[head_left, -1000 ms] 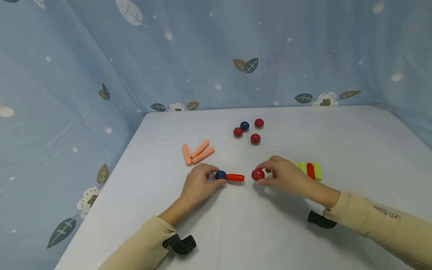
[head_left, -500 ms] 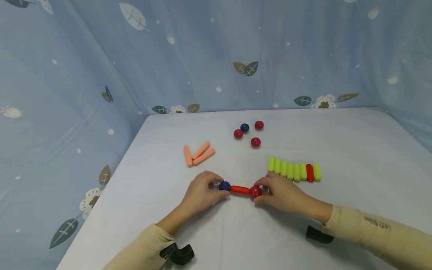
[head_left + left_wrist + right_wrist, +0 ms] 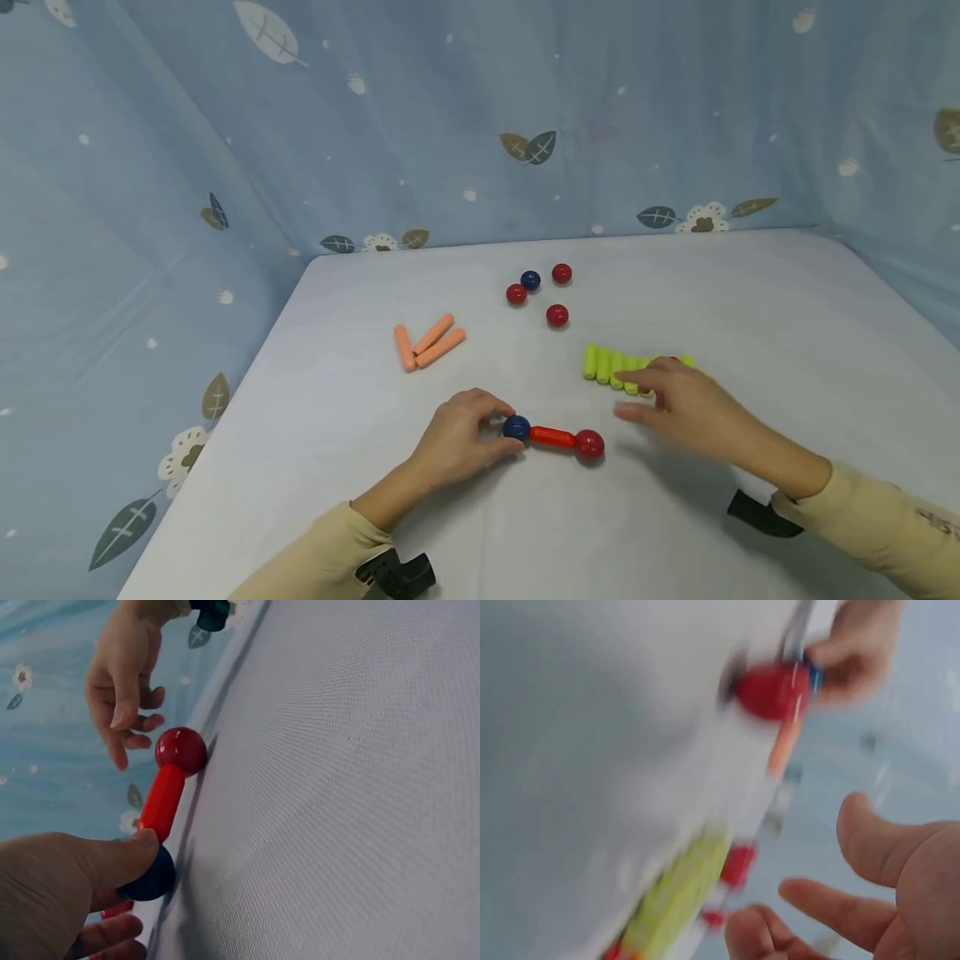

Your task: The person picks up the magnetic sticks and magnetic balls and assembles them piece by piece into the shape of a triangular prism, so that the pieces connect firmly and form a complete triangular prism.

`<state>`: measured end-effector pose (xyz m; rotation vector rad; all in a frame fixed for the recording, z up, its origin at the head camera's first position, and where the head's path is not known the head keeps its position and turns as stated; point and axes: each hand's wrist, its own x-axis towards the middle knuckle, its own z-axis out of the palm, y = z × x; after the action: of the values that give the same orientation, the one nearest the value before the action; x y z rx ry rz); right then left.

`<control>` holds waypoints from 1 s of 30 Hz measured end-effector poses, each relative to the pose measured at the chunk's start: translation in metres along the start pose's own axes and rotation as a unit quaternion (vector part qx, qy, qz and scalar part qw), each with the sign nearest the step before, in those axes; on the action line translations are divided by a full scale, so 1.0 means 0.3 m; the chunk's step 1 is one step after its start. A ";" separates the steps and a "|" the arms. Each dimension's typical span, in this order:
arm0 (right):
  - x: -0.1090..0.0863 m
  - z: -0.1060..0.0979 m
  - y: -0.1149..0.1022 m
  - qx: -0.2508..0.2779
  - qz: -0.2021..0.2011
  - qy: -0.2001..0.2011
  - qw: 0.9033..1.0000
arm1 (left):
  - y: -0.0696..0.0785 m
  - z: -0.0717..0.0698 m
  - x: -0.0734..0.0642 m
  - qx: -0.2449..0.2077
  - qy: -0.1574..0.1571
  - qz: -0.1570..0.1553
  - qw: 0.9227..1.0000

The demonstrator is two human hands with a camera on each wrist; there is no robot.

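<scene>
My left hand point(image 3: 467, 442) pinches a dark blue ball point(image 3: 517, 427) between thumb and fingers, low over the white table. A red rod point(image 3: 552, 437) joins that ball to a red ball point(image 3: 589, 445) at its right end. In the left wrist view the thumb lies on the blue ball point(image 3: 152, 876), close to the rod. My right hand point(image 3: 693, 412) holds nothing; its thumb and fingers are apart, right of the red ball. Beyond it is a row of yellow-green rods point(image 3: 603, 365), partly hidden by that hand, with a bit of red rod among them.
Three orange rods point(image 3: 440, 348) lie at the left on the white table point(image 3: 360, 300). Farther back are three loose red balls point(image 3: 557, 316) and another blue ball point(image 3: 530, 280). A blue patterned cloth point(image 3: 420, 108) hangs behind the table.
My right hand brought a red ball to the rod's free end, then let it go and moved away to the right. My left hand keeps its pinch on the blue ball.
</scene>
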<state>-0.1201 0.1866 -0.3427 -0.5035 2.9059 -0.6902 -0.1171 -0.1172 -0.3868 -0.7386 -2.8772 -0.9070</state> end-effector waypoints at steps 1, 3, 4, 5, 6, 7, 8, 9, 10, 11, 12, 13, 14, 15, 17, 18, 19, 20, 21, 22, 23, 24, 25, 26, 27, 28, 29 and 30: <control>0.000 -0.015 0.031 -0.012 0.011 0.018 1.000 | 0.001 0.001 0.001 -0.001 -0.001 0.001 1.000; -0.001 -0.038 0.103 -0.034 0.036 0.038 0.998 | 0.001 0.003 0.003 -0.002 -0.001 0.000 1.000; 0.001 -0.046 0.138 -0.040 0.052 0.034 0.997 | 0.001 0.004 0.003 -0.003 0.000 0.000 1.000; 0.004 -0.051 0.172 -0.046 0.062 0.032 0.997 | 0.001 0.005 0.004 -0.001 0.001 -0.001 1.000; 0.007 -0.053 0.204 -0.047 0.072 0.027 0.996 | 0.001 0.005 0.005 -0.001 0.001 -0.001 1.000; 0.011 -0.054 0.230 -0.047 0.080 0.020 0.995 | 0.001 0.006 0.005 -0.001 0.002 -0.001 1.000; 0.015 -0.053 0.254 -0.044 0.087 0.013 0.995 | 0.000 0.008 0.006 -0.001 0.002 0.000 1.000; 0.018 -0.051 0.273 -0.042 0.090 0.009 0.995 | 0.000 0.009 0.007 -0.001 0.001 0.001 1.000; 0.022 -0.049 0.289 -0.038 0.092 0.006 0.995 | 0.000 0.010 0.008 -0.003 0.000 0.001 1.000; 0.025 -0.046 0.303 -0.034 0.095 0.005 0.995 | 0.001 0.011 0.009 -0.004 -0.002 0.000 1.000; 0.028 -0.044 0.312 -0.031 0.098 0.003 0.995 | 0.001 0.013 0.011 -0.005 -0.003 0.001 1.000; 0.030 -0.042 0.320 -0.029 0.099 0.003 0.995 | 0.002 0.015 0.012 -0.006 -0.005 0.000 1.000; 0.032 -0.042 0.326 -0.028 0.100 0.003 0.995 | 0.002 0.016 0.014 -0.006 -0.007 -0.001 1.000; 0.033 -0.042 0.331 -0.026 0.100 0.004 0.995 | 0.004 0.017 0.015 -0.008 -0.008 -0.003 1.000; 0.034 -0.043 0.338 -0.023 0.099 0.006 0.995 | 0.006 0.018 0.018 -0.010 -0.010 -0.002 1.000; 0.034 -0.044 0.340 -0.021 0.098 0.005 0.995 | 0.007 0.020 0.019 -0.011 -0.012 -0.003 1.000; 0.032 -0.046 0.342 -0.020 0.099 0.004 0.995 | 0.008 0.021 0.020 -0.013 -0.014 -0.004 1.000; 0.031 -0.047 0.345 -0.019 0.101 0.003 0.995 | 0.009 0.022 0.021 -0.015 -0.015 -0.006 1.000; 0.029 -0.049 0.347 -0.020 0.102 0.002 0.995 | 0.011 0.023 0.022 -0.016 -0.017 -0.006 1.000; 0.027 -0.051 0.349 -0.020 0.103 0.001 0.995 | 0.011 0.024 0.024 -0.016 -0.018 -0.005 1.000; 0.025 -0.052 0.352 -0.021 0.104 0.000 0.994 | 0.013 0.026 0.025 -0.018 -0.020 -0.008 1.000; 0.023 -0.054 0.354 -0.024 0.105 0.000 0.994 | 0.014 0.027 0.026 -0.017 -0.021 -0.008 1.000; 0.023 -0.054 0.356 -0.026 0.105 0.002 0.994 | 0.014 0.027 0.026 -0.016 -0.021 -0.008 1.000; 0.024 -0.054 0.357 -0.028 0.106 0.003 0.994 | 0.014 0.028 0.026 -0.015 -0.021 -0.007 1.000; 0.025 -0.054 0.357 -0.030 0.105 0.006 0.994 | 0.014 0.028 0.026 -0.015 -0.021 -0.007 1.000; 0.026 -0.053 0.358 -0.030 0.105 0.007 0.994 | 0.014 0.028 0.026 -0.014 -0.021 -0.006 1.000; 0.027 -0.052 0.358 -0.032 0.108 0.007 0.994 | 0.013 0.029 0.027 -0.014 -0.021 -0.006 1.000; 0.030 -0.051 0.359 -0.032 0.110 0.007 0.993 | 0.013 0.029 0.027 -0.015 -0.021 -0.005 1.000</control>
<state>-0.1628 0.2807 -0.3784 -0.1787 2.9431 -0.5731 -0.1216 -0.1061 -0.3906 -0.7556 -2.9122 -0.9491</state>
